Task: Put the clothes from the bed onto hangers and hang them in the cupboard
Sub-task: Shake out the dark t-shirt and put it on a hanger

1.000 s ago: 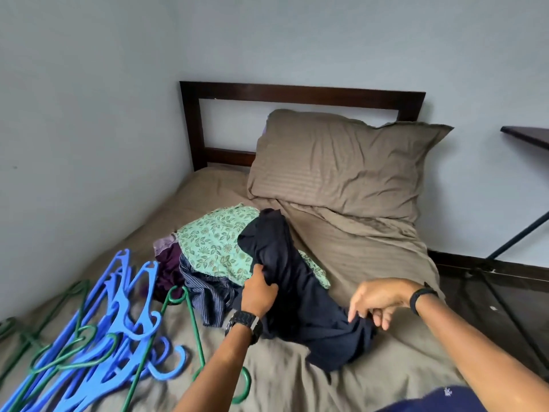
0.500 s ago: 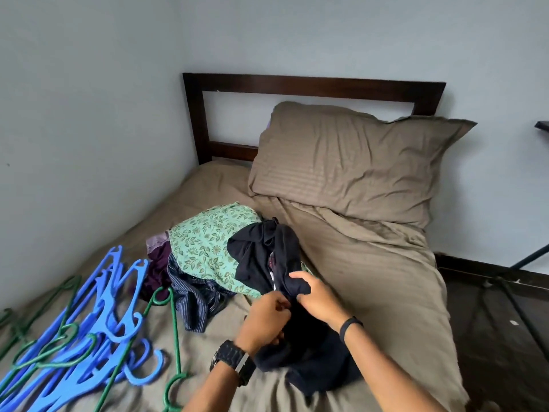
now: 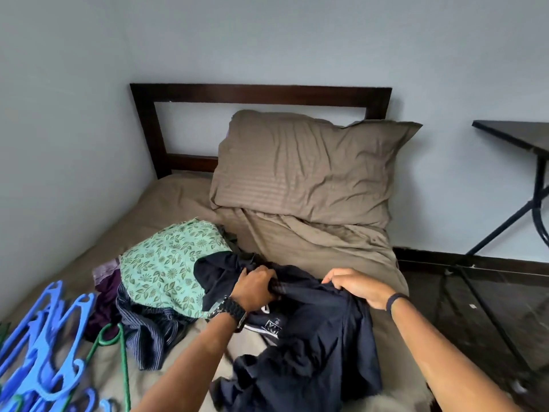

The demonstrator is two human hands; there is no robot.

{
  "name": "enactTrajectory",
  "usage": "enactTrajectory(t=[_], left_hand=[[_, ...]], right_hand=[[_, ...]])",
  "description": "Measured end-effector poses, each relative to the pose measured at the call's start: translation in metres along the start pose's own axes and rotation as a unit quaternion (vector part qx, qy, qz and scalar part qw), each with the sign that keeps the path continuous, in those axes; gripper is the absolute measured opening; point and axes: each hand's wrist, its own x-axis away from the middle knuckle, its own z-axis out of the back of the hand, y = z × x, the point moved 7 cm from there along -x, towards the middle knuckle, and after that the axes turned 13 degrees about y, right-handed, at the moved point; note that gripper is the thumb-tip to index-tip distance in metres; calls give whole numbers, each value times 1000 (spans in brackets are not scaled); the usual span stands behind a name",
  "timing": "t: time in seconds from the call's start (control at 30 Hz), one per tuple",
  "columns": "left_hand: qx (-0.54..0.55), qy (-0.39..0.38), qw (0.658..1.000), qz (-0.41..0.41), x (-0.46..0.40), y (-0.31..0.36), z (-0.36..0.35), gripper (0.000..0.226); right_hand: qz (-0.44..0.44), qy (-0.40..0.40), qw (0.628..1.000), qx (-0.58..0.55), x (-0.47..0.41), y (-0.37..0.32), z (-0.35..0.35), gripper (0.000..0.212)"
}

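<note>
A home bedroom: a bed [image 3: 312, 251] with pillow [image 3: 306, 168] and wooden headboard [image 3: 255, 95].

Left hand [image 3: 256, 288] reaching forward from lower centre, forearm bare, dark watch at the wrist, fingers curled tight round a bunched fold of cloth. Right hand [image 3: 361, 288] coming in from the lower right, dark band at the wrist, knuckles up, fingers bent down and pinching an edge of cloth. Hands near each other, not touching.
</note>
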Motion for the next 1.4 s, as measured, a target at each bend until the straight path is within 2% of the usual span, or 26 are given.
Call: enactTrajectory(t=[0.1,0.17,0.2,0.23,0.27,0.33,0.4,0.47,0.53,0.6,0.7,0.8,0.87,0.9,0.93,0.97,1.03,1.1,1.13,1.2,1.23,1.3,1.4], left_hand=[[37,-10,999,-12,-12,-4,3,59],[40,-17,999,-19,-16,-9,4,69],[38,-8,999,-18,-17,-12,6,70],[40,6,999,-13,-18,-17,8,69],[51,24,998,-4,-17,-21,10,68],[86,69,994,11,-9,-27,18,71],[91,110,989,22,7,-32,21,76],[70,174,981,59,29,-37,21,79],[94,253,948,169,56,-50,19,87],[174,302,894,282,79,-68,13,91],[295,271,842,361,87,-85,-4,84],[337,236,828,380,82,-92,-7,55],[382,222,825,351,75,-84,-2,26],[407,217,827,321,70,-77,3,24],[427,208,831,288,65,-67,9,31],[453,191,834,252,58,-56,16,39],[491,153,841,167,42,-31,39,48],[529,108,838,86,25,-3,63,51],[548,91,829,61,17,6,73,50],[581,98,808,34,6,20,95,47],[592,115,797,31,3,24,106,46],[594,149,790,41,3,23,117,44],[538,119,833,56,9,21,103,43]], right_hand=[[10,87,989,117,-16,23,19,20],[40,172,951,253,-17,26,30,20],[65,208,936,277,-13,20,30,22],[93,225,935,257,-9,12,26,22],[126,221,943,214,-5,4,15,20],[183,152,959,151,7,-15,-15,19],[201,58,964,164,15,-25,-52,36],[209,5,954,216,17,-26,-78,54],[204,-20,941,268,14,-22,-93,57],[163,-34,953,255,6,-14,-96,44],[107,-60,968,220,-3,-5,-88,15],[65,-102,959,255,1,-1,-75,15],[36,-112,942,315,5,0,-67,5],[27,-118,927,354,7,-1,-64,12],[30,-112,921,371,7,-5,-63,21],[50,-90,930,352,5,-13,-62,34],[126,-7,972,199,7,-49,-57,64],[217,66,970,92,12,-90,-45,74],[244,81,962,93,13,-104,-41,66],[255,104,952,136,15,-125,-31,24],[254,112,948,154,16,-132,-24,11],[267,130,940,166,17,-138,-9,22],[306,182,918,173,28,-153,15,17]])
